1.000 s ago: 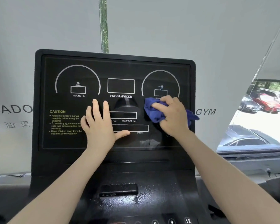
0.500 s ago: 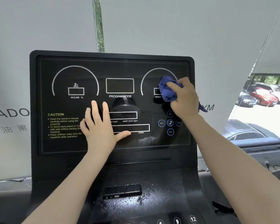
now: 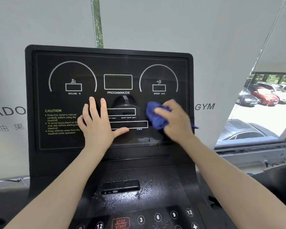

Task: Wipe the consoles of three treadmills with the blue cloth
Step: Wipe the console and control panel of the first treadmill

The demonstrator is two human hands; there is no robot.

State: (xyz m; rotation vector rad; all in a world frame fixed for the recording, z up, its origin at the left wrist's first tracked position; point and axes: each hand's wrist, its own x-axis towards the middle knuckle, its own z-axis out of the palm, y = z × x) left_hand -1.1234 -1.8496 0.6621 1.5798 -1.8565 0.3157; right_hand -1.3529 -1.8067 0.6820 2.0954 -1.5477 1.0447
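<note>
A black treadmill console (image 3: 59,70) stands upright in front of me, printed with INCLINE, PROGAM/MODE and SPEED dials. My right hand (image 3: 177,121) presses a bunched blue cloth (image 3: 155,116) against the screen's lower right, below the SPEED dial. My left hand (image 3: 97,124) lies flat with fingers spread on the middle of the screen, beside the yellow CAUTION text. It holds nothing.
Below the screen a sloped black panel (image 3: 163,189) is speckled with droplets and carries a small slot, number buttons and a STOP/START button (image 3: 120,223). A white lettered wall is behind. A window (image 3: 261,109) at right shows parked cars.
My right hand swept the cloth up to the SPEED dial and has come back down to the screen's lower right. My left hand stayed flat in place.
</note>
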